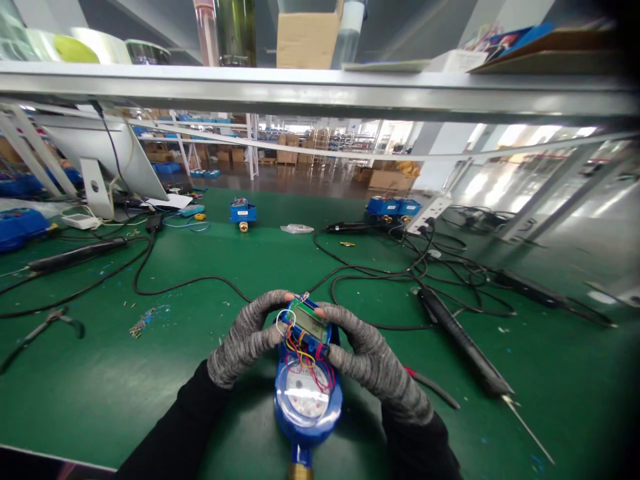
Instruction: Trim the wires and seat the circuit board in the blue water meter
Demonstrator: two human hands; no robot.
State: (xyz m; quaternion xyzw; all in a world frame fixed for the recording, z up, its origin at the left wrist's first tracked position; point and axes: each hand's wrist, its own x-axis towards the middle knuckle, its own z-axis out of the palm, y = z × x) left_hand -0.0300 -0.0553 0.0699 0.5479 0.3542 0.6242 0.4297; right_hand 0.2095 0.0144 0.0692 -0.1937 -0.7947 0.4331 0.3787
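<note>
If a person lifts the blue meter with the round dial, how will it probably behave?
The blue meter would probably feel heavy for its size, given the brass-coloured fitting at its near end. Its rounded body may rock if pushed sideways. The thin, looping wires look floppy and could snag.

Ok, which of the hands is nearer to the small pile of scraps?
Left: the left hand is right of the scraps; the right hand is farther off, beyond the meter.

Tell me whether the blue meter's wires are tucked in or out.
Out: the red and yellow wires loop in plain view below the display, over the round dial.
</note>
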